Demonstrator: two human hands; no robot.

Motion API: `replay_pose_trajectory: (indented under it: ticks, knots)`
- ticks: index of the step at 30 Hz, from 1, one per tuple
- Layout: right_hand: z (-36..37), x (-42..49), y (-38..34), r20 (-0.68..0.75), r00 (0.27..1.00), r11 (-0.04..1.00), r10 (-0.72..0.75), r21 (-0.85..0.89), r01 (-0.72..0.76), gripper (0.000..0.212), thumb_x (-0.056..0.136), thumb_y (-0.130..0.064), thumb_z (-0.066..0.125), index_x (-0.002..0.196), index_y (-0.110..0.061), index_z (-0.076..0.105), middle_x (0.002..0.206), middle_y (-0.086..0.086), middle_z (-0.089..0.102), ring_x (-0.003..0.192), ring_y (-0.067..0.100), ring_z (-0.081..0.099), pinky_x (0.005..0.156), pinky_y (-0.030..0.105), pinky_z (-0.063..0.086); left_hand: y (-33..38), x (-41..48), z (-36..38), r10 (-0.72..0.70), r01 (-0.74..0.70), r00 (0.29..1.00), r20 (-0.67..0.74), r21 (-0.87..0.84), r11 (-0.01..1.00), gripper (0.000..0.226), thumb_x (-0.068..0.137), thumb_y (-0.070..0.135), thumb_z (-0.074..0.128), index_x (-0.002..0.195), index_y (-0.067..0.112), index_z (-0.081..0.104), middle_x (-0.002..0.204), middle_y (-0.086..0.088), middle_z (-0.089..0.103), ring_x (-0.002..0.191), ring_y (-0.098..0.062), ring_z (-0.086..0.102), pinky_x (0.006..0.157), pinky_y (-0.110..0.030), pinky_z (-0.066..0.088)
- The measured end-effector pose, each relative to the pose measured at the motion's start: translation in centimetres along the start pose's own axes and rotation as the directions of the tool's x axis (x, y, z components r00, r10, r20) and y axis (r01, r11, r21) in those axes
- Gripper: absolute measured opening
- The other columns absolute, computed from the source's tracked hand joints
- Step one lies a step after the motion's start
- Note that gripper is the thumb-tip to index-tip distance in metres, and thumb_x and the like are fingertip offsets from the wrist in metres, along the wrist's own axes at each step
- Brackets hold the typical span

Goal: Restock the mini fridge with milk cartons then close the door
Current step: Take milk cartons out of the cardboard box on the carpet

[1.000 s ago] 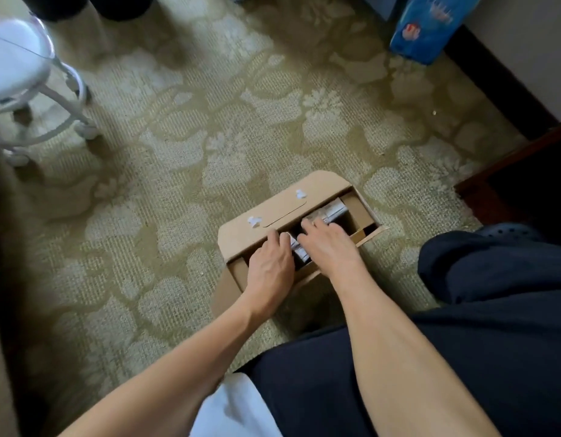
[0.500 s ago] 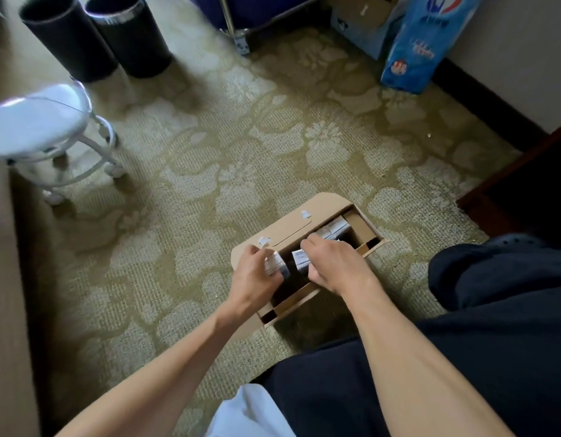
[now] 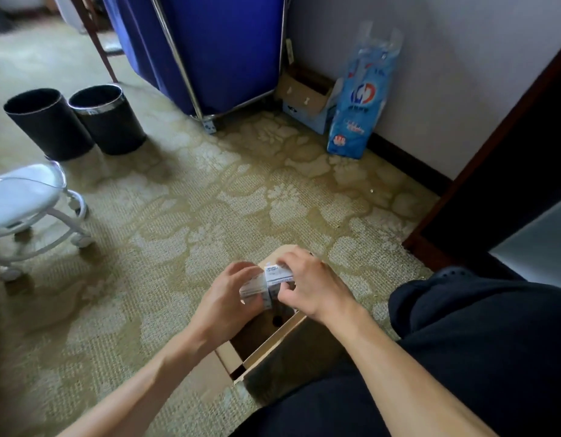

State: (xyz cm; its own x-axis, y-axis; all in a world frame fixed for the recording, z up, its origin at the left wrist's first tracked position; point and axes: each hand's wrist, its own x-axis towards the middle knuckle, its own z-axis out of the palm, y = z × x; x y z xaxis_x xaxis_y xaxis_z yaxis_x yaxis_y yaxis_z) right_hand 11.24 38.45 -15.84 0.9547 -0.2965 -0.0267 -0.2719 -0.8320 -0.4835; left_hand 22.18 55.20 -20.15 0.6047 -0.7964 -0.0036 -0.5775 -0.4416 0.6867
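An open cardboard box (image 3: 274, 348) lies on the patterned carpet in front of my knees. Above it, my left hand (image 3: 224, 302) grips a small white milk carton (image 3: 252, 287). Right beside it, my right hand (image 3: 313, 287) grips a second white carton (image 3: 277, 274). The two cartons touch side by side, lifted just above the box opening. My hands cover most of both cartons. At the right edge stands a dark wooden cabinet (image 3: 506, 159) with a pale surface (image 3: 537, 247) low inside it; whether that is the fridge I cannot tell.
Two black bins (image 3: 74, 121) stand at the back left, and a white wheeled stool (image 3: 30, 203) at the left. A blue fabric cart (image 3: 203, 52) stands at the back, with a small cardboard box (image 3: 304, 96) and a blue plastic pack (image 3: 361, 99) against the wall.
Both hands have risen out of the box, each with a carton, and the cartons have come together. The camera has tilted up, bringing the cart and bins into view.
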Motion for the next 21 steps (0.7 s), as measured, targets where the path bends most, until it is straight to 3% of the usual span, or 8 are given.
replay_pose_trajectory:
  ticks: [4,7,11,15,21]
  knots:
    - [-4.6,-0.7,0.8,-0.138,0.990,1.000,0.013,0.021,-0.010,0.034,0.087,-0.020,0.064,0.121,-0.019,0.059,0.114,-0.004,0.056,0.091,0.018,0.061,0.076,0.032,0.055,4.4,3.1,-1.9,0.129,-0.128,0.991,-0.034,0.037,0.991,0.046,0.081,0.032,0.078,0.125,0.030,0.064,0.109,0.016,0.064,0.099,-0.007,0.058,0.084,-0.037,0.054]
    - [-8.2,-1.4,1.8,-0.229,0.973,1.000,0.028,0.020,-0.025,0.034,0.087,-0.021,0.066,0.120,-0.019,0.061,0.113,-0.008,0.056,0.091,0.013,0.059,0.075,0.024,0.051,8.6,5.2,-3.2,0.230,-0.230,0.973,-0.030,0.013,0.973,0.042,0.082,0.040,0.072,0.122,0.030,0.066,0.102,0.015,0.067,0.093,-0.007,0.061,0.080,-0.038,0.055]
    - [-13.4,-3.9,3.9,-0.331,0.943,0.999,0.044,0.033,-0.035,0.028,0.083,-0.022,0.069,0.110,-0.025,0.063,0.107,-0.014,0.056,0.090,0.010,0.060,0.075,0.034,0.055,14.4,7.9,-3.8,0.366,-0.366,0.931,-0.009,0.032,0.930,0.047,0.083,0.047,0.071,0.127,0.032,0.065,0.111,0.017,0.067,0.097,-0.001,0.059,0.082,-0.029,0.054]
    - [-18.4,-7.6,6.6,-0.451,0.888,0.996,0.090,0.027,-0.087,0.029,0.080,-0.021,0.075,0.106,-0.026,0.066,0.104,-0.015,0.059,0.092,0.006,0.060,0.079,0.030,0.054,20.8,10.2,-2.7,0.504,-0.504,0.863,0.031,0.002,0.864,0.052,0.083,0.039,0.077,0.132,0.035,0.062,0.117,0.017,0.066,0.101,0.002,0.057,0.080,-0.019,0.051]
    - [-23.3,-12.8,10.7,-0.571,0.802,0.979,0.174,0.011,-0.204,0.033,0.080,-0.020,0.076,0.111,-0.024,0.066,0.107,-0.016,0.059,0.095,0.004,0.058,0.079,0.022,0.051,28.7,13.8,1.3,0.654,-0.650,0.751,0.088,-0.075,0.756,0.053,0.085,0.034,0.075,0.135,0.035,0.059,0.124,0.016,0.066,0.112,-0.001,0.059,0.091,-0.033,0.053]
